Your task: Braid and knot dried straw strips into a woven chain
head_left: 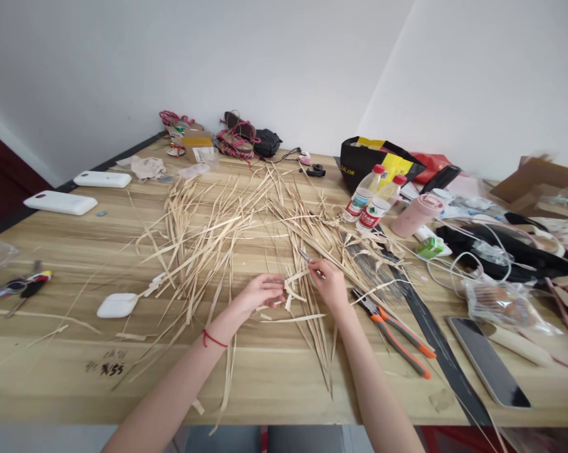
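Flat pale straw strips (203, 233) lie in loose bundles across the middle of the table. My left hand (265, 292) is closed, fingers and thumb curled at the edge of a small piece of crossed straw strips (292, 288); the exact grip is partly hidden. Just to its right, my right hand (329, 284) is wrapped round a slim, pointed metal tool (304, 254), whose tip points away and to the left. Whether this tool is tweezers or a blade cannot be made out. Orange-handled pliers (397, 340) lie beside my right forearm.
Two water bottles (363, 192), a pink cup (416, 215) and a black-and-yellow bag (382, 160) stand at the right back. A phone (489, 362) lies front right. To the left are a white case (117, 305), keys (24, 286) and white devices (60, 202). Cords (239, 135) sit at the back.
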`<state>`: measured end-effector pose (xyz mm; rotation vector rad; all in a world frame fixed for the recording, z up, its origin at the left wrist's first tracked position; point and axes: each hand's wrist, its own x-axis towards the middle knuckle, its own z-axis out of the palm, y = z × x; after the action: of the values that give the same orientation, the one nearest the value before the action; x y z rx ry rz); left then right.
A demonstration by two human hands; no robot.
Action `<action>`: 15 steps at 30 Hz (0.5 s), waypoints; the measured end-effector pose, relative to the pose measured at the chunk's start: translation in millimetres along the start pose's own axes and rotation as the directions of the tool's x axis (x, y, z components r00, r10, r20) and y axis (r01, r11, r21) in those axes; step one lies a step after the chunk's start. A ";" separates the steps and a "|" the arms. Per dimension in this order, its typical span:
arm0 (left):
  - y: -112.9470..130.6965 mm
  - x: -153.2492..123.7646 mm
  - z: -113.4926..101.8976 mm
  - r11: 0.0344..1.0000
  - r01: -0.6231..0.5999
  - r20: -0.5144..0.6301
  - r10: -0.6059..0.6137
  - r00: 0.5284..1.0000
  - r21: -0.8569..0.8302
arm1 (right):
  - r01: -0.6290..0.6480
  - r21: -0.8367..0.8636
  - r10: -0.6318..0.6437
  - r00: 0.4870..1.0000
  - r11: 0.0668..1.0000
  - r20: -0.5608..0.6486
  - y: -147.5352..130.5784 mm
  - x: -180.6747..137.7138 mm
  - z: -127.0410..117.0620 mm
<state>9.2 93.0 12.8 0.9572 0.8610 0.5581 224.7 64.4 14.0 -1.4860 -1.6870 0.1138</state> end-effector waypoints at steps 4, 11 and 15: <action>6.4 -4.7 -0.5 0.996 0.046 0.024 -0.045 0.999 -0.082 | 0.049 -0.059 -0.047 0.998 0.997 0.031 -1.0 0.4 -1.2; 9.2 -2.6 -6.2 0.978 0.070 0.031 -0.066 0.997 -0.199 | 0.032 -0.173 -0.027 0.999 0.984 0.031 12.2 2.1 -7.9; 6.9 0.8 -9.0 0.964 0.058 0.050 -0.047 0.998 -0.261 | -0.011 -0.205 0.017 0.999 0.979 0.028 17.4 0.7 -8.7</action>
<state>1.9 101.0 15.8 0.7003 0.7501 0.5877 243.7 66.0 9.8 -1.6548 -1.7546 -0.0323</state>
